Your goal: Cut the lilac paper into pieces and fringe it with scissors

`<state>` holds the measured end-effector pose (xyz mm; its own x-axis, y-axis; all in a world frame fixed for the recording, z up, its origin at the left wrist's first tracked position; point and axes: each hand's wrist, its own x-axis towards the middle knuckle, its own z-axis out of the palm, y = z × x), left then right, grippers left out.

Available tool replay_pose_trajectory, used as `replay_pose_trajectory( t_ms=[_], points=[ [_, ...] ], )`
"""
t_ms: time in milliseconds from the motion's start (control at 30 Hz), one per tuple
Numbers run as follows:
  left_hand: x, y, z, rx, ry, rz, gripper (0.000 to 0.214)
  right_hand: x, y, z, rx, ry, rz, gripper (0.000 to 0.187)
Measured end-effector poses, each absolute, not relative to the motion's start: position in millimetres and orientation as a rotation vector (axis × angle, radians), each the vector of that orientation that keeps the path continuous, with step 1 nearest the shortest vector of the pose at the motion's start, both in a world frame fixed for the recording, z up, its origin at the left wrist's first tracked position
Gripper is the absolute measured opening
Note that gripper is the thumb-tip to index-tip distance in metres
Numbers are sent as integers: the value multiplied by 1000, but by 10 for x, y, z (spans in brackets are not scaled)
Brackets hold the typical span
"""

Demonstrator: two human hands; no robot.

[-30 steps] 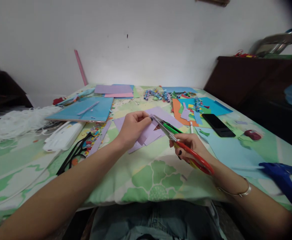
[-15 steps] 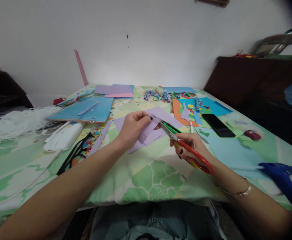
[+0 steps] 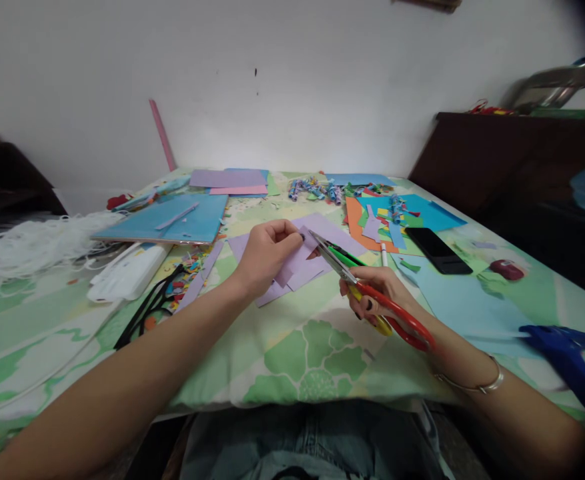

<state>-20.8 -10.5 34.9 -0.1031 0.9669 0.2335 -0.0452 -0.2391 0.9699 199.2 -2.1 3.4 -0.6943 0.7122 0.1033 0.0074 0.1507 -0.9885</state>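
Note:
My left hand (image 3: 271, 255) pinches a small piece of purple paper (image 3: 285, 272), its thumb and fingers closed at the upper edge. Around my right hand (image 3: 377, 290) are scissors (image 3: 339, 265) with red and yellow handles, their blades pointing up and left toward my left fingertips. Something green, perhaps a second pair's blade or a cover, lies along the scissors. Beneath both hands are larger purple sheets (image 3: 339, 237) flat on the table. A fingertip shows under the blades; most of the right fingers are partly hidden by the handles.
A black phone (image 3: 438, 251), a blue glue gun (image 3: 567, 353) and light blue paper (image 3: 467, 300) lie at right. Black glasses (image 3: 152, 303), a white power strip (image 3: 127, 272) and a blue pad (image 3: 177, 220) are at left. Curled paper pieces (image 3: 317, 190) lie at the back.
The scissors have drawn back slightly, down and right, from the left fingertips. The small purple piece hangs lower and has turned in my left hand.

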Motion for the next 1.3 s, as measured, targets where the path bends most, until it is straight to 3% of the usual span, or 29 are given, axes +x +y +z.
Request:
replay_pose_trajectory(
  t_ms=[233,1300],
  points=[
    [-218,-103,344,1317,1144,1481,10,1985,-50,66,-719,-1820,1636,37],
    [-204,-112,340,1321,1177,1464,8,1959,-88,60,-860,-1779,1513,35]
  ],
)
